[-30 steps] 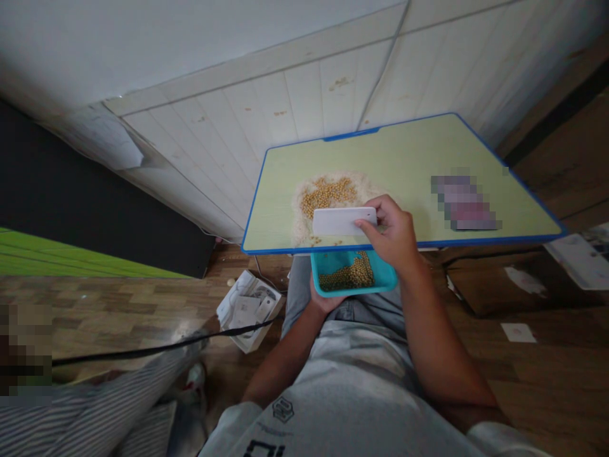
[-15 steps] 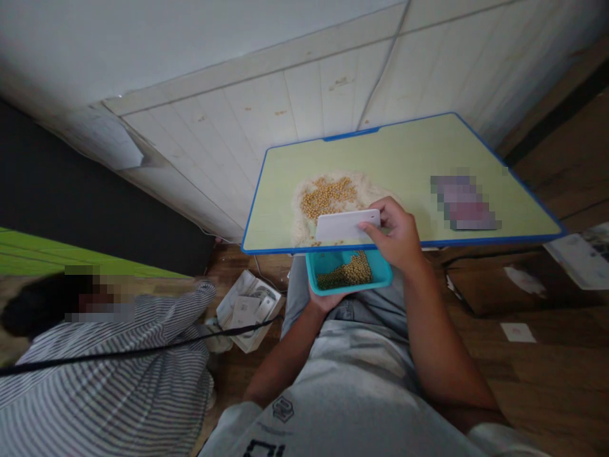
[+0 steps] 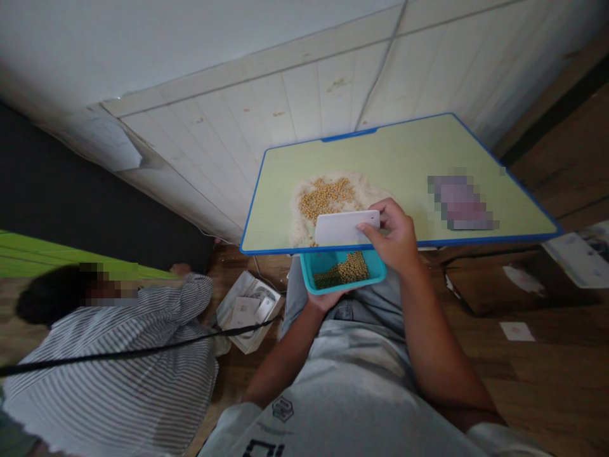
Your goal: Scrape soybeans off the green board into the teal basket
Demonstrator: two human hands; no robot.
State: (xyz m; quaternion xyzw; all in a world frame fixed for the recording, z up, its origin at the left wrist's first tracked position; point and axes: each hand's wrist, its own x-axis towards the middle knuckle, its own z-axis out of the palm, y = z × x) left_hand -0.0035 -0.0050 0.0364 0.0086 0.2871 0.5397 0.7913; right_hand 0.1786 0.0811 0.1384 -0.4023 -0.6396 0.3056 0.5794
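Observation:
My right hand (image 3: 396,233) pinches a flat white scraper (image 3: 340,230) by its right end. The scraper stands tilted at the front edge of the table. Behind it lie yellow soybeans (image 3: 326,197) within a patch of pale grains (image 3: 368,187), which look like rice. Just below the edge, my left hand (image 3: 326,299) supports a teal plastic box (image 3: 349,287) from beneath, its fingers mostly hidden under it. Inside the box, green beans (image 3: 325,279) lie to the left and soybeans (image 3: 354,268) to the right.
The yellow-green table (image 3: 404,149) has a blue rim. A blurred-out flat object (image 3: 461,202) lies on its right side. Left, a person in a striped shirt (image 3: 128,362) crouches near a white box (image 3: 250,311). A black strap (image 3: 143,351) crosses there. A cardboard box (image 3: 504,282) stands right.
The scraper has shifted slightly towards the table's front edge, and fewer soybeans show beside it there. The teal box has moved a little left. The person at left has shifted, one hand now showing.

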